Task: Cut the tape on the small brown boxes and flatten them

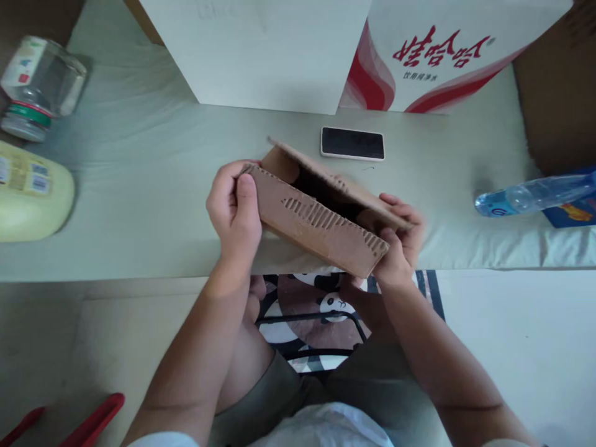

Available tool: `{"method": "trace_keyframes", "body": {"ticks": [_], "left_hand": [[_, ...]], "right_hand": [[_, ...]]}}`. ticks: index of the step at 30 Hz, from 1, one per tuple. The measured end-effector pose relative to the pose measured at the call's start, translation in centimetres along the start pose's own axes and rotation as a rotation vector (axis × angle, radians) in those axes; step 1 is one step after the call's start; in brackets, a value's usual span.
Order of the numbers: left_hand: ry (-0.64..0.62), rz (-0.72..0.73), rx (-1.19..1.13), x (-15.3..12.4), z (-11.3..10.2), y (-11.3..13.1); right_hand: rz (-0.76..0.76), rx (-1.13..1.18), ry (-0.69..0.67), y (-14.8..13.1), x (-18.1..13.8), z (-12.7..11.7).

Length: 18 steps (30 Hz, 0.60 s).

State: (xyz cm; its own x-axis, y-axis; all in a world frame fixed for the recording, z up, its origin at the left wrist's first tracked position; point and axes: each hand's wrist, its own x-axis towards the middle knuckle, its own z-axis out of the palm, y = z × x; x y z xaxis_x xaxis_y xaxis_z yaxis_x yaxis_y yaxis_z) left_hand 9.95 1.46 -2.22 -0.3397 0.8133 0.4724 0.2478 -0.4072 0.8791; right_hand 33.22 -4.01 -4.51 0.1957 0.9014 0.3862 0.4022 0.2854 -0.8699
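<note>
A small brown cardboard box (307, 217) is tilted in the air near the table's front edge, its right end lower than its left. One long side is torn, baring the corrugated layer, and a flap stands away from it, leaving a dark gap into the box. My left hand (238, 208) is closed around the left end, thumb on the near face. At the opposite end, my right hand (399, 239) grips the corner and the flap, with some fingers behind the cardboard. What lies inside the box is too dark to make out.
Beyond the box lies a phone (352, 144). Two big white cartons (279, 56) stand at the back. To the left are a clear bottle (51, 81) and a yellow-green jug (37, 192); a water bottle (535, 194) lies right, by a blue packet (575, 208).
</note>
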Motion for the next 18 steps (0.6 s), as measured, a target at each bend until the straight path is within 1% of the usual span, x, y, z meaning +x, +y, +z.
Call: {"method": "trace_keyframes", "body": {"ticks": [3,8,12,18], "left_hand": [[-0.011,-0.003,-0.012,0.3,0.2,-0.2],[-0.069,0.0,-0.068,0.6,-0.2,-0.5],[-0.077,0.006,-0.038,0.5,-0.4,-0.5],[-0.095,0.017,0.005,0.0,-0.9,-0.3]], "right_hand": [[-0.064,-0.008,0.016,0.4,-0.2,0.1],[-0.101,0.079,0.032,0.6,-0.3,0.6],[-0.082,-0.015,0.029,0.8,-0.3,1.0],[-0.079,-0.077,0.003,0.8,0.3,1.2]]}}
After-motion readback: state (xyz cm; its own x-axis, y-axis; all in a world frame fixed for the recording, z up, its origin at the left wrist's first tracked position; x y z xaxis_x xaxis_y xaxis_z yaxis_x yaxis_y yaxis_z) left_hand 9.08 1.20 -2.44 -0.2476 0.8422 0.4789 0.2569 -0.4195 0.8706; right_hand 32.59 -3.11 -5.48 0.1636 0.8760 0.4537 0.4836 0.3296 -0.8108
